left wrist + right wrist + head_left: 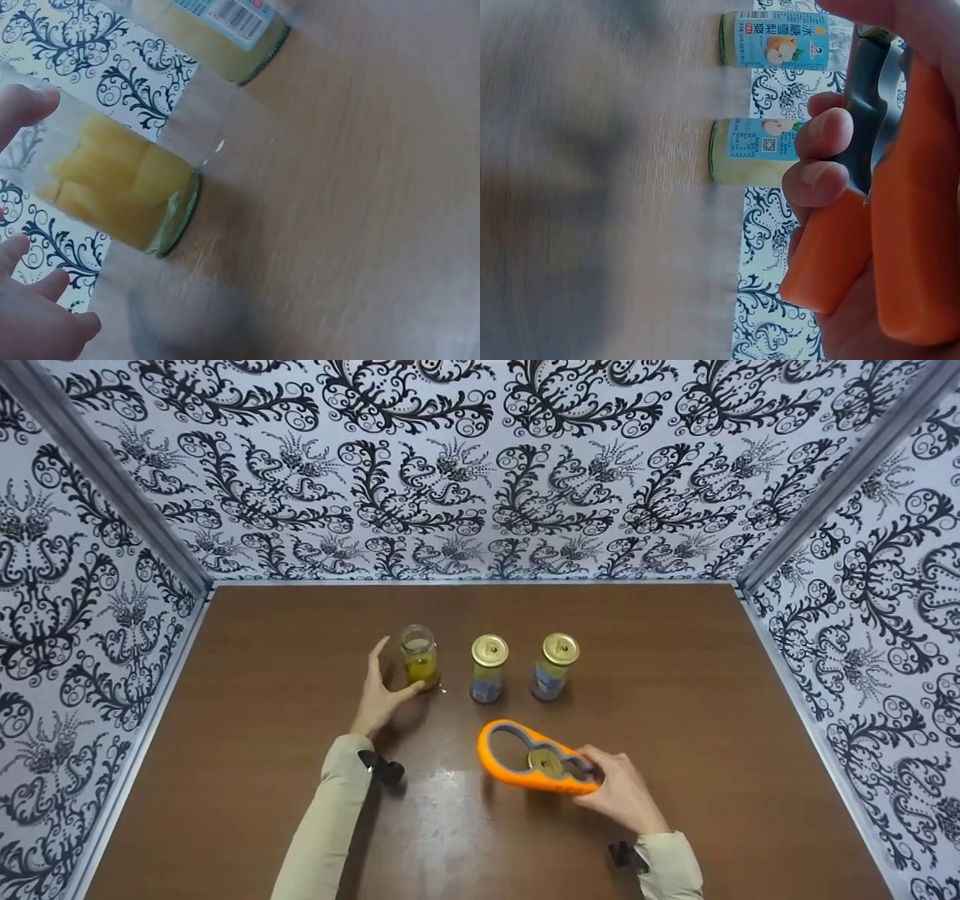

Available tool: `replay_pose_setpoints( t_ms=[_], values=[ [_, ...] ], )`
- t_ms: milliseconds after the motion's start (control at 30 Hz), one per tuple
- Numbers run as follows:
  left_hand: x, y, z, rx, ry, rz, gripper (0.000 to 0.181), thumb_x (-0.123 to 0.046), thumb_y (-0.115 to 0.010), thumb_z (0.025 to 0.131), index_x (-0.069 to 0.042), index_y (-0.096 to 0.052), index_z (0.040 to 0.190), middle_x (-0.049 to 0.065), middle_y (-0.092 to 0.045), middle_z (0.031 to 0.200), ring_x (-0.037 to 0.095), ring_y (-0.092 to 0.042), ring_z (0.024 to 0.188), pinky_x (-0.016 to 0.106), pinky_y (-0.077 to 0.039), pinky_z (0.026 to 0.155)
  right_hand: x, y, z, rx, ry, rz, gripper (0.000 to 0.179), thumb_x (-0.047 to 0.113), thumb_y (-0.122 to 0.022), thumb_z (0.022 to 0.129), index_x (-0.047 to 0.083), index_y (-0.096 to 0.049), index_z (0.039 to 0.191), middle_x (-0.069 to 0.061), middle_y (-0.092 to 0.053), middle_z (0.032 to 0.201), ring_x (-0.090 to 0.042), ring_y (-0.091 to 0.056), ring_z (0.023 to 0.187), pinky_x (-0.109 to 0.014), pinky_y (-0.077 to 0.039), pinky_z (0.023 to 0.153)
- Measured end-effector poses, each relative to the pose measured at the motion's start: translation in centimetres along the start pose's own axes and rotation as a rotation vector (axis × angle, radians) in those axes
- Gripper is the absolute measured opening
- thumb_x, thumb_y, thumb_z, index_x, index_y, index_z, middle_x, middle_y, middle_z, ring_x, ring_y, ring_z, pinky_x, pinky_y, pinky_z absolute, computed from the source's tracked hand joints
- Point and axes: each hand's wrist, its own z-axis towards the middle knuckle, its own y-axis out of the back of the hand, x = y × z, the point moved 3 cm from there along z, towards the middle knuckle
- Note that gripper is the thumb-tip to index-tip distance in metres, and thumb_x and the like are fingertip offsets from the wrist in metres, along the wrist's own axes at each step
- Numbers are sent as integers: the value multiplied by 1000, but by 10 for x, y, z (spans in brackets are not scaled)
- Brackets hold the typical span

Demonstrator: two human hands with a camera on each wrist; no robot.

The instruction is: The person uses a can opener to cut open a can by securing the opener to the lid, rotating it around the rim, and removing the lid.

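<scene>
Nearest the viewer, above the right half of the tabletop (720,720), the right hand (619,787) grasped one end of an orange opener (540,781), fingers wrapped around it. A gold lid (545,763) sat within the opener's middle ring.

Farther out, left of centre, the left hand (375,701) was spread beside the uncapped jar (420,664), thumb and fingers parted, without a closed grasp; thumb contact could not be confirmed. The jar stood upright, partly filled with yellow contents, nearer the far edge than the opener. Small bright specks (442,688) lay just beside its base.

To its right, the middle jar (487,679) and the right jar (553,675) stood upright and apart, gold lids fitted. A patterned wall (450,472) rose behind the far edge.

Judged step: lid removal, apparently complete on the first jar. The next move probably called for emptying the ring, then seating it squarely over another lid while the left hand steadied that jar.
</scene>
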Motion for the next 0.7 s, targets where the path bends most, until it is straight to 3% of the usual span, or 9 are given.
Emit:
replay_pose_setpoints(
  t_ms=[233,467,700],
  values=[
    [-5,4,-17,101,-2,33,92,1,-79,77,5,-20,148,27,-14,155,45,-16,140,56,-15,111,0,-1,-1,11,-42,-14,48,10,-86,57,19,-67,100,6,-66,87,-16,-53,75,-37,-40,70],
    [-7,12,-35,82,0,77,78,5,-77,76,9,-34,141,31,-31,147,49,-30,133,58,-22,108,0,-4,-1,11,-35,-18,48,12,-86,57,20,-67,100,8,-67,88,-16,-54,76,-39,-38,72],
    [19,15,-46,123,48,94,69,4,-77,77,8,-42,138,31,-31,147,45,-30,134,55,-22,110,2,-7,0,23,-36,-16,49,13,-87,57,20,-67,101,6,-67,88,-16,-54,76,-40,-40,72]
  ],
)
